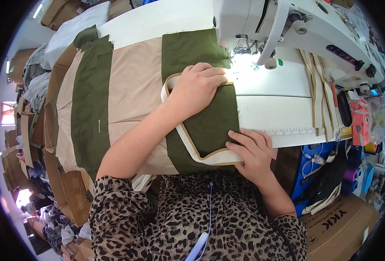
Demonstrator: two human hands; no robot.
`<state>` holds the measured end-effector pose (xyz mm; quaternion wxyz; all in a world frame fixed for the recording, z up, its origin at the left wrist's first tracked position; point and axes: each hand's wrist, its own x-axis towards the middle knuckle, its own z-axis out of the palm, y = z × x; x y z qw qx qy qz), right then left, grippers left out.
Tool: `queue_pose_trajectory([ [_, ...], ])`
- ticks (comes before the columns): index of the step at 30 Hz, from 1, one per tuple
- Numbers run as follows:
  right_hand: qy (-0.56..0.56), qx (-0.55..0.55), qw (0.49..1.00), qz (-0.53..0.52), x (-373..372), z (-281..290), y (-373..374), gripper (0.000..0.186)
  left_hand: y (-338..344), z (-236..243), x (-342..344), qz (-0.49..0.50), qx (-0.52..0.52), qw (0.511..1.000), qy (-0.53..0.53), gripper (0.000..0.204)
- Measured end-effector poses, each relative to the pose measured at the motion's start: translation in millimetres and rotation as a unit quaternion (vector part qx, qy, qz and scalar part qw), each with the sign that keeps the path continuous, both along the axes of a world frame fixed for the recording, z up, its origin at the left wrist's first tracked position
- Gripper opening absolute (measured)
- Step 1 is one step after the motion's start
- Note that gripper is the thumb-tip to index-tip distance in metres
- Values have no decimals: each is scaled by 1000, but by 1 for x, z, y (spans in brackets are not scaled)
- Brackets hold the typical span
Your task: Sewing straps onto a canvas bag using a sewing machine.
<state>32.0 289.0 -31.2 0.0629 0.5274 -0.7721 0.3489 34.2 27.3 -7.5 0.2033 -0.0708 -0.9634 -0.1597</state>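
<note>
A cream webbing strap point(186, 139) with tan edges curves in a loop over the dark green end panel point(205, 126) of a striped green and beige fabric piece. My left hand point(194, 89) is closed over the strap's upper stretch, its fingertips beside the lit needle area of a white sewing machine point(284, 26). Lower right, my right hand point(254, 152) grips the strap's other stretch at the panel's edge, thumb largely hidden. Beneath the left fingers, the exact grip on strap and cloth is covered.
Several strap lengths point(321, 95) hang over the white table point(273, 111) at right, across a printed ruler point(288, 132). The striped cloth spreads left toward an open cardboard box point(68, 191). Another carton point(344, 226) stands below right.
</note>
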Motion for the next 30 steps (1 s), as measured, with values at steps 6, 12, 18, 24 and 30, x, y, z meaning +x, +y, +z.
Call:
queue_pose_trajectory([
  [6,-3,1,1000,0,-1,0,1,36,0,0,0,3,-10,1000,-6,22],
  [12,-25,21,999,4,-2,7,3,38,1,-1,0,25,-31,998,-38,25],
  [18,-37,72,997,-13,-9,17,-3,44,-8,-2,-14,11,-32,998,-47,24],
  [24,-42,76,996,-23,-11,16,-10,45,-16,-7,-22,-6,-23,999,-39,22],
  [30,-32,77,996,-38,-11,21,-14,43,-20,-1,-27,-21,-19,1000,-13,22],
])
